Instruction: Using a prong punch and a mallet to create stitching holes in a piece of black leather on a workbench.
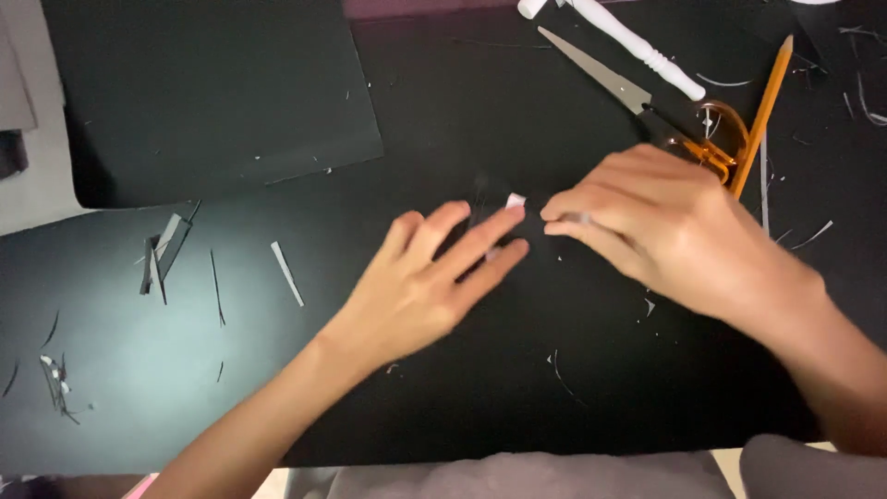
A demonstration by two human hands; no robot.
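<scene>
Right hand (661, 231) pinches a small item, fingertips closed, identity unclear; left hand (434, 277) lies open, fingers flat on the black sheet (480, 388); a small paper scrap (516, 200) sits between both hands, mid-sheet; scissors (637, 97) near the far right edge

The scene was lit from above and somewhat to the left, and a pale sheen was thrown across the black table surface (139, 370) at lower left. The left hand (425, 277) and right hand (656, 226) were softened by motion blur.
</scene>
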